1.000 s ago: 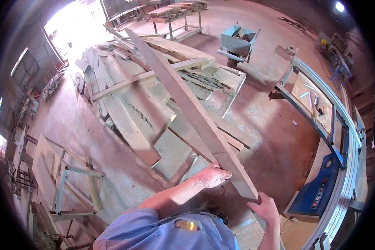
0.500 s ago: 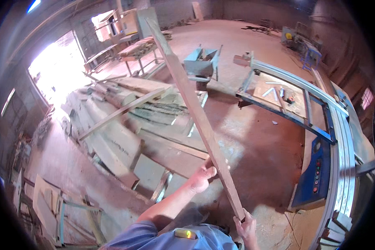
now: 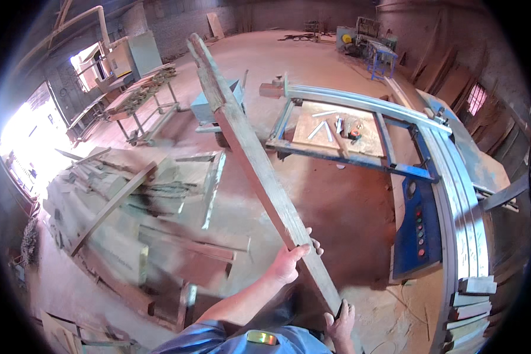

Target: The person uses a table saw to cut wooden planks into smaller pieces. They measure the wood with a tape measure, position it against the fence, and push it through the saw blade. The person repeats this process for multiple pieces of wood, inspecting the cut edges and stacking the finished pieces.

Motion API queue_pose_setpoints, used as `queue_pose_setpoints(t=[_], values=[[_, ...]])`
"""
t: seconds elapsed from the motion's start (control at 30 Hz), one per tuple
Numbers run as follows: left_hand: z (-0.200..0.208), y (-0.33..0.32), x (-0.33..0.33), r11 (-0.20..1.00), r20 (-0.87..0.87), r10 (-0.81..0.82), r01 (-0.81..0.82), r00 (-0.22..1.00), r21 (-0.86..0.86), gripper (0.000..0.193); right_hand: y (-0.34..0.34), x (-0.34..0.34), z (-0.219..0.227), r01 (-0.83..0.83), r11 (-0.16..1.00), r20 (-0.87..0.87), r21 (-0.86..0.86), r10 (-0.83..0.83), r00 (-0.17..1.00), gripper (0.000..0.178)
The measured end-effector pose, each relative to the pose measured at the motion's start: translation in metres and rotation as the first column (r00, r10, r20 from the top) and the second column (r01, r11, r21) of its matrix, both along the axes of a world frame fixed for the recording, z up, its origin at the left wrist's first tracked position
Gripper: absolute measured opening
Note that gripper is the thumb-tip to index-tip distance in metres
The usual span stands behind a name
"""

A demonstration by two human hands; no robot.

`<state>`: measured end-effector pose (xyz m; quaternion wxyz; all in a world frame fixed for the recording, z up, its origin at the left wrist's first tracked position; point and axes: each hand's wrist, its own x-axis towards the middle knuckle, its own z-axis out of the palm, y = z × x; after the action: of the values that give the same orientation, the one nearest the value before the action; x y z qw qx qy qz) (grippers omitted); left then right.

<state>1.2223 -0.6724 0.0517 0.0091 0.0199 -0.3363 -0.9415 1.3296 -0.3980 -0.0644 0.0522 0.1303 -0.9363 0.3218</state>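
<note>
A long, weathered grey-brown wooden plank is held up off the ground, and it's pretty much the centre of everything here. Its near end is gripped by both hands: the left hand is wrapped around the plank's left edge a bit up from the end, fingers curled over the top face and clamped on the wood, while the right hand is closed around the very bottom end, fingers pinched on the board's edge. From there the plank is angled up and away, its far rough end seen over toward the back of the workshop. To the right of the plank, a big blue-framed sliding table saw with long pale metal rails is parked, with a blue control panel facing the plank's lower half. A flat plywood panel is laid in the saw's frame, right of the plank's middle, with a few small tools scattered on it, too small to make out. To the left of the plank, a messy heap of pale cut boards and offcuts is spread on the reddish dusty floor. Further left of the plank's far end, a metal trolley stacked with timber can be seen. A blue sleeve is visible below the plank's near end.
</note>
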Motion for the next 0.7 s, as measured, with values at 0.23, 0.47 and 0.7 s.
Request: queue_pose_setpoints(t=[0.23,0.47,0.7], values=[[0.018,0.006,-0.104,0.968,-0.002,0.005,-0.005,1.0,-0.249,0.055,-0.016,-0.101,0.007,0.022,0.999,0.144,0.027,-0.025,0.989,0.084],[0.013,-0.017,-0.211,0.873,-0.117,0.099,-0.142,0.988,-0.466,0.048,-0.011,-0.185,0.024,0.169,0.985,0.115,-0.038,-0.164,0.98,0.069],[0.033,-0.011,-0.299,0.579,-0.104,0.241,-0.229,0.965,-0.782,0.033,0.073,-0.229,0.012,0.328,0.944,0.023,-0.03,-0.327,0.945,0.057]])
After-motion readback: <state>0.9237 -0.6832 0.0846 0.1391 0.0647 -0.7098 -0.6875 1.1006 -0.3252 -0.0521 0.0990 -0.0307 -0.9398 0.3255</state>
